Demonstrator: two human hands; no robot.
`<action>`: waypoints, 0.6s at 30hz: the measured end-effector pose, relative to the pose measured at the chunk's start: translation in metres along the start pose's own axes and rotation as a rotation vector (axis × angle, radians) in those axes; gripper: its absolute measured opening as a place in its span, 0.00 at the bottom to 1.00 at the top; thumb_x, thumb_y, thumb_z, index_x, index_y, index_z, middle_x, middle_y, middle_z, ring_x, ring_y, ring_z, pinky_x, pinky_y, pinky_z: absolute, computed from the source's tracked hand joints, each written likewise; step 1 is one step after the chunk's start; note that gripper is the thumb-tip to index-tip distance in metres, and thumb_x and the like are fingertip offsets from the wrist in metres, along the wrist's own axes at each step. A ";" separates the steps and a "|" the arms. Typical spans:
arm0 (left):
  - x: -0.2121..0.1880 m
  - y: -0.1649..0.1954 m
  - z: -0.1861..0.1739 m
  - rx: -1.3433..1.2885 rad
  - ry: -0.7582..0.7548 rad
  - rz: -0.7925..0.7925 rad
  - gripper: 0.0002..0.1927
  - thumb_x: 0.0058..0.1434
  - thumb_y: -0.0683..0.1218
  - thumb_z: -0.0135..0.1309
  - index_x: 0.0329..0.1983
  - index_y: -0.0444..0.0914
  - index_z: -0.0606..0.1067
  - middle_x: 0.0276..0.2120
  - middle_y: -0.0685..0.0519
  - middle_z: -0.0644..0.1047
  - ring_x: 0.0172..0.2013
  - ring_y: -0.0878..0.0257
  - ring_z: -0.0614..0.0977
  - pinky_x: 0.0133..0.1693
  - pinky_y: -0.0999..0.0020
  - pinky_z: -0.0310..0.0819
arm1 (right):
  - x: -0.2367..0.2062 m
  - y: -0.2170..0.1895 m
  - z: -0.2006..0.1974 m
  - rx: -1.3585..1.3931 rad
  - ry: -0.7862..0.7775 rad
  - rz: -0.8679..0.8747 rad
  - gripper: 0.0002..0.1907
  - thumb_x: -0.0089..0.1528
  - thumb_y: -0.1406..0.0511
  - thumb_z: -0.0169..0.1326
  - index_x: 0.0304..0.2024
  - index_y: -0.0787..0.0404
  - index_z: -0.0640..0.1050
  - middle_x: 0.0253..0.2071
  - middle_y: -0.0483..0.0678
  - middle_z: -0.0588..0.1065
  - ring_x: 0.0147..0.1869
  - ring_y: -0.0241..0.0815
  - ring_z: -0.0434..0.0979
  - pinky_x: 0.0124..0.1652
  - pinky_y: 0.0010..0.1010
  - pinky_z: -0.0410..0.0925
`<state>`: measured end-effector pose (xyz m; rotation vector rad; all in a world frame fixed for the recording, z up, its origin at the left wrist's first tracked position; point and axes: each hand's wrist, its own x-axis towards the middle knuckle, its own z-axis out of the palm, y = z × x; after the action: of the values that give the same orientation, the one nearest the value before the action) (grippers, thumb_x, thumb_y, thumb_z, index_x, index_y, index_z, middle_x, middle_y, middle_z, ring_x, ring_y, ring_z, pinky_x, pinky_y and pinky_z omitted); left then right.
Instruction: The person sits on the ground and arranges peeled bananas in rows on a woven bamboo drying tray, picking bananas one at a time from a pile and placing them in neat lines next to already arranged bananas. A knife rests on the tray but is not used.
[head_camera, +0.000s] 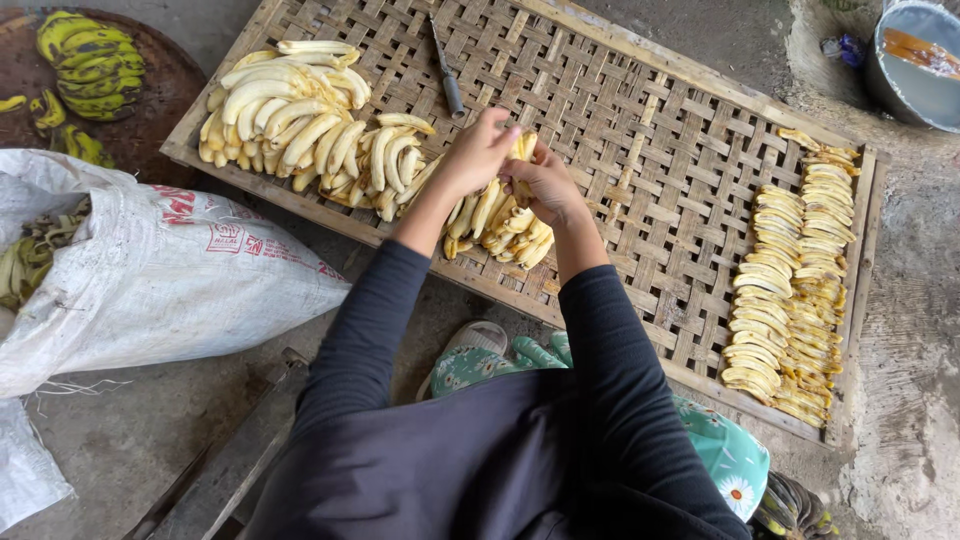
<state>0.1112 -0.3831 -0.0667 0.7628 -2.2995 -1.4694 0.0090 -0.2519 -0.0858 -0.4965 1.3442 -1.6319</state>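
- Dark sleeves (470, 400) and the floral cloth (720, 450) over my knees sit closest to the lens, with the toe of my sandal (480, 335) just under the tray's near edge.
- Both hands meet over the woven bamboo tray (640, 150): my left hand (478, 152) and my right hand (545, 185) are closed together on one peeled banana (524, 147), fingertips pinching it from both sides, right above the small heap of pressed pieces (505, 225).
- Risk, as I judge it: peeled fruit is soft and slick, so too hard a squeeze could break it or let it slide out onto the heap or through to the tray's edge.
- Another risk: the knife (447, 75) lies bare on the weave just beyond my knuckles, so a careless reach forward could meet it.
- To my left on the tray, the big pile of whole peeled bananas (300, 120) is stacked loosely near the frame; a nudge could roll some off.
- At the tray's far right end, flattened banana slices (795, 290) lie in neat rows.
- White sack (150, 270) beside me holds what look like peels at its open mouth.
- Round brown tray (150, 90) carries green unpeeled bananas (90, 55).
- Grey basin (915, 65) at top right holds something orange; I cannot tell what.
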 end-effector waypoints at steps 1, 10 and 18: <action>-0.011 -0.008 -0.001 -0.086 0.039 -0.052 0.22 0.72 0.49 0.49 0.64 0.35 0.65 0.48 0.45 0.80 0.42 0.54 0.85 0.41 0.62 0.80 | -0.001 0.001 -0.002 0.073 0.024 0.037 0.20 0.59 0.74 0.61 0.52 0.64 0.71 0.38 0.49 0.77 0.35 0.37 0.77 0.31 0.25 0.72; -0.123 -0.076 0.024 0.590 0.269 -0.324 0.27 0.57 0.51 0.66 0.54 0.33 0.72 0.55 0.40 0.74 0.54 0.45 0.77 0.52 0.47 0.72 | -0.014 0.001 -0.017 0.315 0.207 0.014 0.07 0.62 0.73 0.59 0.41 0.65 0.73 0.32 0.48 0.76 0.32 0.38 0.77 0.31 0.30 0.73; -0.099 -0.080 0.038 0.549 0.459 -0.269 0.16 0.61 0.49 0.65 0.49 0.40 0.76 0.45 0.46 0.80 0.48 0.50 0.81 0.54 0.43 0.72 | -0.039 0.016 -0.032 0.227 0.314 0.034 0.07 0.62 0.72 0.58 0.39 0.63 0.72 0.30 0.49 0.76 0.29 0.40 0.76 0.29 0.32 0.71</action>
<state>0.1937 -0.3241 -0.1525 1.4325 -2.2908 -0.6235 0.0090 -0.2008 -0.1008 -0.0832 1.3581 -1.8614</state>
